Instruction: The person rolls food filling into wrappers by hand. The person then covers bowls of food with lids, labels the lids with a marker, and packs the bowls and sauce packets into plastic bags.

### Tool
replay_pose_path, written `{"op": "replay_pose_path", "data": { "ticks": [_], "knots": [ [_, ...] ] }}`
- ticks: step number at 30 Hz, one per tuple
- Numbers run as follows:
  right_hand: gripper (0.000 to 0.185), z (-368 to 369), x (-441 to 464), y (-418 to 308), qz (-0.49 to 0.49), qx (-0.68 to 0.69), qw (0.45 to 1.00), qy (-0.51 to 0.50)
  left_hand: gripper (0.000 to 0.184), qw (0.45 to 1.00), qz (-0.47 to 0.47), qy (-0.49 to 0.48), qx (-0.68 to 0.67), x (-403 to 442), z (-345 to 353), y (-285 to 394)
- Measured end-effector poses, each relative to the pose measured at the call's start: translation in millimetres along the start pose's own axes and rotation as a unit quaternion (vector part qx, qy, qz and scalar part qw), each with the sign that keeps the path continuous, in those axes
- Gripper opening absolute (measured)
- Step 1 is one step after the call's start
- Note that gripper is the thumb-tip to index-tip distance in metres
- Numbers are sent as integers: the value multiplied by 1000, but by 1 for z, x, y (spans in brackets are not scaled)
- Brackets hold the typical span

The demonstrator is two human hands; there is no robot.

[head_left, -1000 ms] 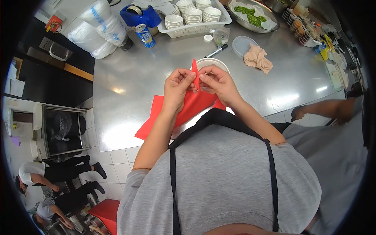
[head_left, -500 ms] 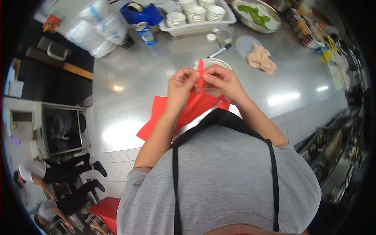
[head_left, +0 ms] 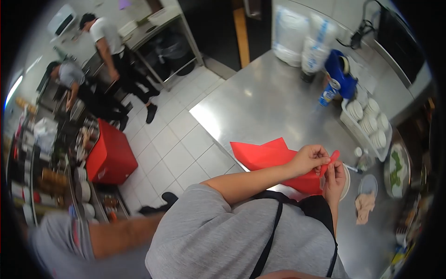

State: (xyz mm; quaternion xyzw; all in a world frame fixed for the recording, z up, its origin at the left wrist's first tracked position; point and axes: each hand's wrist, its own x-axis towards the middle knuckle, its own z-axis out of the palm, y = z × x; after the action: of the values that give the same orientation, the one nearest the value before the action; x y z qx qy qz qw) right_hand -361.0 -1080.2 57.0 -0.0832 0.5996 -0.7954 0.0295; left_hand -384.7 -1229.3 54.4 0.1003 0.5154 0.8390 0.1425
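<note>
A soft red bag [head_left: 262, 156] lies spread along the steel table's near edge, partly under my forearm. My left hand [head_left: 312, 157] pinches a narrow, bunched red strip of it. From the other side, my right hand [head_left: 335, 177] grips the same strip, its thumb and fingers close to the left ones. The strip's tip sticks up above my fingers. Right beside my right hand, a round pale container [head_left: 346, 183] shows only its rim; the rest is hidden. A marker [head_left: 353, 168] lies just beyond.
Beyond my hands on the table [head_left: 260, 102] stand a tray of small white cups [head_left: 369, 123], a blue tape dispenser [head_left: 341, 74], a can [head_left: 328, 94] and a crumpled cloth [head_left: 364, 208]. Another person's arm [head_left: 125, 237] is close at left. Two people work farther back near a red bin [head_left: 111, 153].
My view has swung left, bringing the floor and the co-workers further into sight. Another person's arm has appeared close on the left. Both hands still pinch the red strip.
</note>
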Motion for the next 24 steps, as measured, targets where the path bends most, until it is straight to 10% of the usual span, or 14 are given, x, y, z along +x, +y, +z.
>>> {"op": "replay_pose_path", "data": {
  "ticks": [12,18,24],
  "knots": [
    [7,31,10,4,-132,-124,982,-61,19,953,201,130,185,-44,1,27],
    [38,33,2,-31,-56,169,980,-91,26,838,260,258,404,-30,-41,67],
    [15,36,-14,-47,-68,151,979,-115,9,853,265,237,383,-22,-67,120]
  ]
}}
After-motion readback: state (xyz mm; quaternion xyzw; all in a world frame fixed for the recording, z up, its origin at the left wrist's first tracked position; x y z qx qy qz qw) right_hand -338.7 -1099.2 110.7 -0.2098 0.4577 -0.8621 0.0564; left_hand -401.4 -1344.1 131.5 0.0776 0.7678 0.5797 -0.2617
